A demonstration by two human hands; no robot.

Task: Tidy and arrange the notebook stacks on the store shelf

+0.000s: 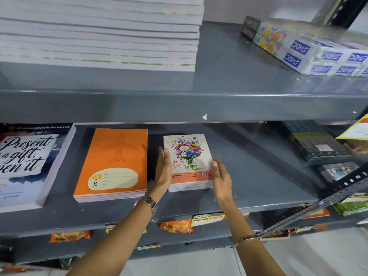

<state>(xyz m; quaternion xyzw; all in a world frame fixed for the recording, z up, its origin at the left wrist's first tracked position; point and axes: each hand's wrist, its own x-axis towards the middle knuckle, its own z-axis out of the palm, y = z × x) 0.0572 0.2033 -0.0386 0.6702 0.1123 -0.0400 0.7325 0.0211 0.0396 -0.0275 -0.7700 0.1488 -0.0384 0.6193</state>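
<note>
A small stack of flower-cover notebooks (189, 154) lies on the grey middle shelf (258, 172). My left hand (164, 170) is flat against the stack's left side, fingers straight. My right hand (221, 176) rests against its right side, fingers also extended. Neither hand grips anything. To the left lies an orange notebook stack (115, 160), and further left a stack with a "Present a gift" cover (29, 162). On the upper shelf, a tall pile of white-edged notebooks (99, 32) fills the left.
Boxes marked DOMS (310, 50) sit at the upper shelf's right. Dark packs (318, 146) and a picture box (338, 170) lie at the middle shelf's right end, by a slotted metal upright (298, 216). Orange snack packets (176, 226) sit on the shelf below.
</note>
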